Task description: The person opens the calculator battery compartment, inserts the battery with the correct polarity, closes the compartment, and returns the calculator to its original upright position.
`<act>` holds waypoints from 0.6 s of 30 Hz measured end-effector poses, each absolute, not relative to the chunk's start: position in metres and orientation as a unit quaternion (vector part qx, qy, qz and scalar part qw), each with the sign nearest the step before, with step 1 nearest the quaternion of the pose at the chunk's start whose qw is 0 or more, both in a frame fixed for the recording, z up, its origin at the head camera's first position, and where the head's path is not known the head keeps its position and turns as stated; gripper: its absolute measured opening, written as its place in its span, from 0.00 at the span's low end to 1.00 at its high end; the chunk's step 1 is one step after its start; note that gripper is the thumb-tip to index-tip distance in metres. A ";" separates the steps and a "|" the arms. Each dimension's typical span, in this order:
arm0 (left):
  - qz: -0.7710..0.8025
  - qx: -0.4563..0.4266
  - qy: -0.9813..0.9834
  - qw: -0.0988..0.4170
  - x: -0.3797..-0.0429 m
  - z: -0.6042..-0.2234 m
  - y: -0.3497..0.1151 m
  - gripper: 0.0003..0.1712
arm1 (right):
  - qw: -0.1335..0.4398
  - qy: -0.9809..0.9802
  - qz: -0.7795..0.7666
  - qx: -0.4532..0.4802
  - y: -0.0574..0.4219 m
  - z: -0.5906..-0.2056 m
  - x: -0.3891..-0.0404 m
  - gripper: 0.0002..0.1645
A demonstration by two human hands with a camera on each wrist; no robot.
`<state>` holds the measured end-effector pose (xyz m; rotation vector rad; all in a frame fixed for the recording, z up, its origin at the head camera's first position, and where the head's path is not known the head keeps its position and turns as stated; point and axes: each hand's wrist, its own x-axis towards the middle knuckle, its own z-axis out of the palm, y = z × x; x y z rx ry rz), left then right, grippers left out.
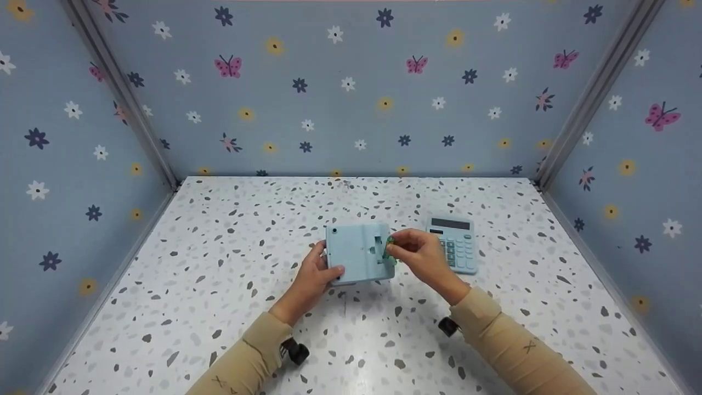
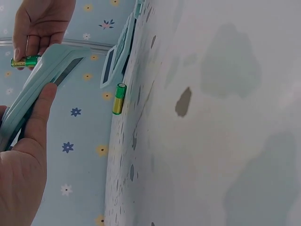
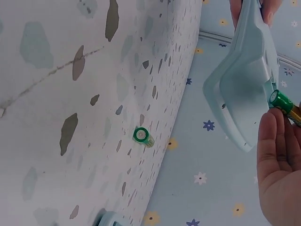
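The unit [image 1: 351, 255], a pale-blue casing, is above the table [image 1: 263, 219] with its back face up and its slot [image 1: 378, 251] exposed. The left hand [image 1: 312, 271] grips its left end, thumb flat on the back and fingers beneath. The right hand [image 1: 422, 253] pinches a green-and-yellow battery [image 3: 281, 100] between thumb and fingers at the right edge of the slot; whether the battery touches the casing cannot be told. A spare battery [image 2: 119, 99] lies on the table, and a calculator [image 1: 467, 249] lies face up beyond the right hand. The unit is probably light, stiff plastic with a smooth, somewhat slippery shell; hold it by the end or long edges, clear of the slot, and avoid pressing on any display underneath. The battery is likely rigid, dense for its size and prone to roll; pinch it at mid-length, leaving both ends free. Treat the slot's edges and any contacts as the fragile parts; apply only light fingertip force there.
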<state>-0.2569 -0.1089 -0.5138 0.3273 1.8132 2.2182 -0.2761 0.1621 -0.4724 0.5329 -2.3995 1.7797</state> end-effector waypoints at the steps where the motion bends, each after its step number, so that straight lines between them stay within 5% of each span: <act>1: 0.763 0.111 0.624 0.129 -0.257 -0.514 -0.109 0.47 | 0.055 -0.791 0.584 0.174 0.162 -0.472 -0.276 0.11; 18: 0.756 0.110 0.633 0.128 -0.253 -0.510 -0.105 0.46 | 0.061 -0.789 0.580 0.194 0.156 -0.474 -0.276 0.12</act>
